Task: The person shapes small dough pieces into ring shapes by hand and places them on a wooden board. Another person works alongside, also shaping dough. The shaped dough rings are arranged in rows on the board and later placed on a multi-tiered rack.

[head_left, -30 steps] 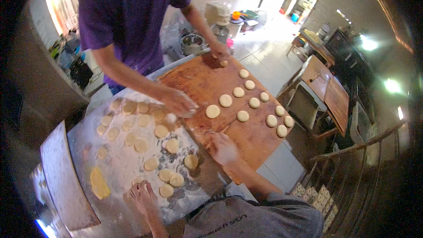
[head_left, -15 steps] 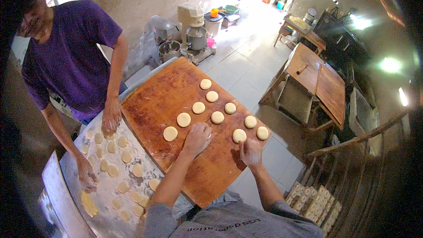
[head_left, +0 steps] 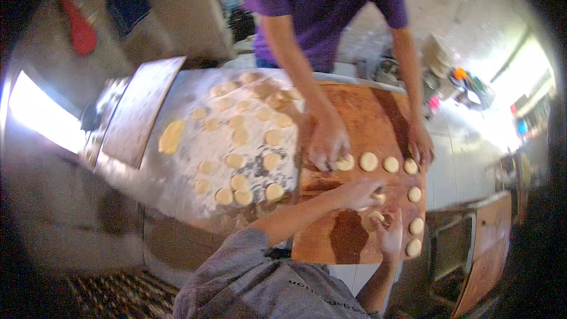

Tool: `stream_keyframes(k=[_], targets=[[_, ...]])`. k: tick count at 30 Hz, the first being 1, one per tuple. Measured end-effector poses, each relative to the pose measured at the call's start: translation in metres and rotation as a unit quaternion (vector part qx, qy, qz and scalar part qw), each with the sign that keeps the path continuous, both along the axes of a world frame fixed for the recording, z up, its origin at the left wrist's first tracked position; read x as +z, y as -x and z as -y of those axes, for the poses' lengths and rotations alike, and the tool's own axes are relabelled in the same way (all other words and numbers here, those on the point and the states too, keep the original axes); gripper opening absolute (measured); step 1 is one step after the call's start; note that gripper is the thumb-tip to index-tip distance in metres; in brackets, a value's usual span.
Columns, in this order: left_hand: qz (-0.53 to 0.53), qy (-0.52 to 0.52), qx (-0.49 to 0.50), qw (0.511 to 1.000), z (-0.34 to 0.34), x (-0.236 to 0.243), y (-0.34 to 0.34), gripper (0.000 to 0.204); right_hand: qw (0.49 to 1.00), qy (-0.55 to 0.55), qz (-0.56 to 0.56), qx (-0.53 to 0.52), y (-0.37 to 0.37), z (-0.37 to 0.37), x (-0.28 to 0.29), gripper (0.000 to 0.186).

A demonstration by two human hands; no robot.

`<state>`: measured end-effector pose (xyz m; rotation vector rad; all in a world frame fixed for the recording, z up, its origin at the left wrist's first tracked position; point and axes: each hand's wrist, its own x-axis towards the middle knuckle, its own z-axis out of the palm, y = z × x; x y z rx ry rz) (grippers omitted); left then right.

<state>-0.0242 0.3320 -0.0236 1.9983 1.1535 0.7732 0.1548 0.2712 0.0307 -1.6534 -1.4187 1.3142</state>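
Left hand (head_left: 361, 192), right hand (head_left: 390, 232) at pale round dough discs (head_left: 376, 217), grip closure unclear; orange-brown wooden board (head_left: 316, 235) spans to near edge.

And there's the board (head_left: 331, 112) at the desk's (head_left: 171, 198) right end, the panel (head_left: 142, 112) at its left. Just right of the panel lies the scrap (head_left: 172, 136); then rounds (head_left: 234, 160) spread across to the board. More rounds line its middle and right edge! The co-worker (head_left: 325, 23) stands behind; before the middle row, left hand (head_left: 359, 192), and right hand (head_left: 391, 235) nearer the front.
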Motion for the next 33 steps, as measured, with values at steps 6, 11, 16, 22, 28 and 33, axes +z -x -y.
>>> stream_keyframes(k=[6,11,16,22,28,33], targets=[[-0.227,0.216,0.033,0.949,0.172,0.000,0.179,0.026,0.914,-0.135,0.061,0.378,0.159,-0.025,-0.024,0.032],[-0.246,0.147,0.134,0.949,0.229,-0.037,0.211,0.024,0.774,-0.204,0.259,0.541,0.299,-0.023,-0.063,0.031],[-0.055,0.166,0.303,0.937,0.245,0.028,0.294,0.038,0.857,-0.174,0.110,0.473,0.372,-0.008,-0.048,0.032],[0.031,0.096,0.413,0.905,0.252,0.004,0.411,0.039,0.822,-0.282,0.080,0.488,0.463,0.022,-0.112,0.031],[-0.191,-0.029,0.419,0.887,0.233,-0.036,0.435,0.033,0.823,-0.420,0.238,0.300,0.416,0.067,-0.099,0.028],[-0.135,-0.044,0.405,0.903,0.205,-0.006,0.363,0.028,0.894,-0.344,0.211,0.197,0.223,0.062,-0.055,0.024]])
